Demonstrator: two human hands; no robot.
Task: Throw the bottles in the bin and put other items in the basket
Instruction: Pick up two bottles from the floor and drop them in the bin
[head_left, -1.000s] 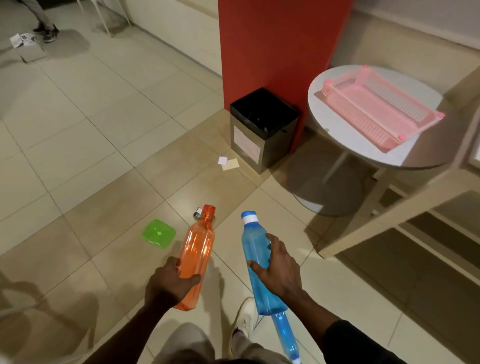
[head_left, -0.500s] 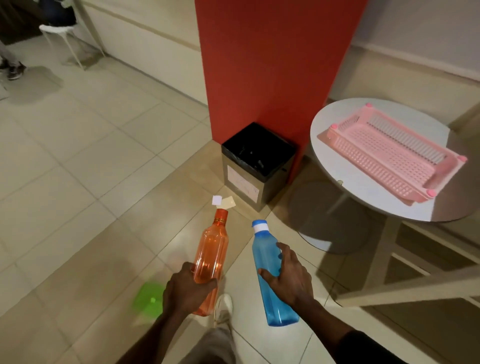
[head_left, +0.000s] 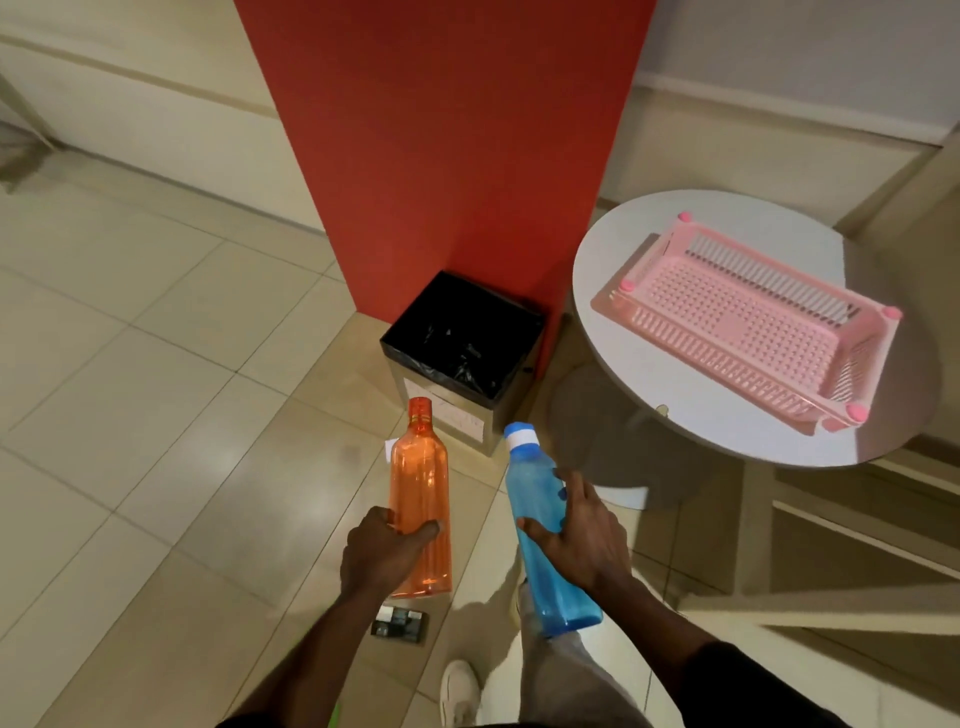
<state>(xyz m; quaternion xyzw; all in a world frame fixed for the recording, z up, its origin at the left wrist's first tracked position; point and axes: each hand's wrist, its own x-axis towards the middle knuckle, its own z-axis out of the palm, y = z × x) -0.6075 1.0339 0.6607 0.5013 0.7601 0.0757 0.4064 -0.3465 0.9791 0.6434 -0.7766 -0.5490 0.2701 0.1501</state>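
From my feed, the left hand (head_left: 384, 556) grips the lower half of the orange bottle (head_left: 420, 493). The thumb lies across its front and the other fingers are hidden behind it. The right hand (head_left: 587, 535) is wrapped round the middle of the blue bottle (head_left: 540, 519), thumb on the near side and fingertips just showing past the far edge. I see both bottles held above the floor with their caps pointing toward the bin (head_left: 511, 415). The bin stands against the red pillar (head_left: 457, 156) and has a black liner.

The orange cap overlaps the bin's front wall in my view, covering part of a pale label there. A scrap of paper (head_left: 389, 447) peeks out from behind the orange bottle.

The pink basket (head_left: 748, 322) sits on the round table (head_left: 623, 291) to the right of the bin. A small dark thing (head_left: 400, 623) lies on the floor under the left wrist, too blurred for me to identify. A white shoe (head_left: 460, 691) is cut off at the bottom edge.
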